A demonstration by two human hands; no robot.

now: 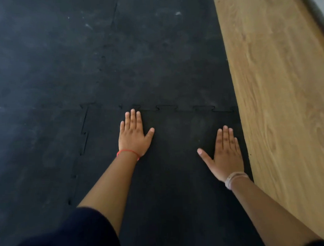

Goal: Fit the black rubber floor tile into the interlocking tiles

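Black rubber everywhere. Floor tile (pixel 177 159) lying flat right under both palms, puzzle-tooth edges lined up with the interlocking tiles (pixel 136 59) just past the fingertips and off to the left of the left hand. Teeth along the far seam (pixel 194 108) looking mostly seated, a thin dark gap still showing around a few tabs. Side seam (pixel 84 130) left of the left hand a bit more open, outline easy to trace.

Left hand (pixel 134 135) spread flat, fingers together, thumb out, pressing down near the far seam, gripping nothing. Red thread bracelet (pixel 128 153) on that wrist. Right hand (pixel 226 153) also flat and open, thumb splayed toward the left hand, sitting closer in and right by the tile's right edge, holding nothing. Pale wristband (pixel 234 178) there.

Wood-look flooring (pixel 276 80) just beside the right hand, butting against the rubber. Dark sleeve (pixel 69 236) down at the left elbow.
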